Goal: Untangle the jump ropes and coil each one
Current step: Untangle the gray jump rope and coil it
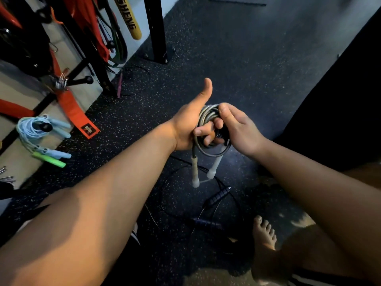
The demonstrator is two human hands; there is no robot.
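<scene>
A grey jump rope point(208, 114) is wound in a coil around my left hand point(189, 122), whose thumb points up. Its two pale handles point(195, 172) hang down below the coil. My right hand point(237, 129) rests on the coil's right side with fingers curled over the loops. A black jump rope point(218, 196) with dark handles lies loose on the floor beneath my hands. Light blue ropes point(39, 131) hang coiled on a rack peg at the left, with a green handle point(49, 159) below them.
Black speckled rubber floor point(226, 58) stretches ahead. A rack with orange straps point(76, 114), resistance bands and a yellow bat stands at the left. A black post point(156, 29) is bolted to the floor. My bare foot point(265, 232) is at the lower right. A pink handle point(119, 85) lies by the wall.
</scene>
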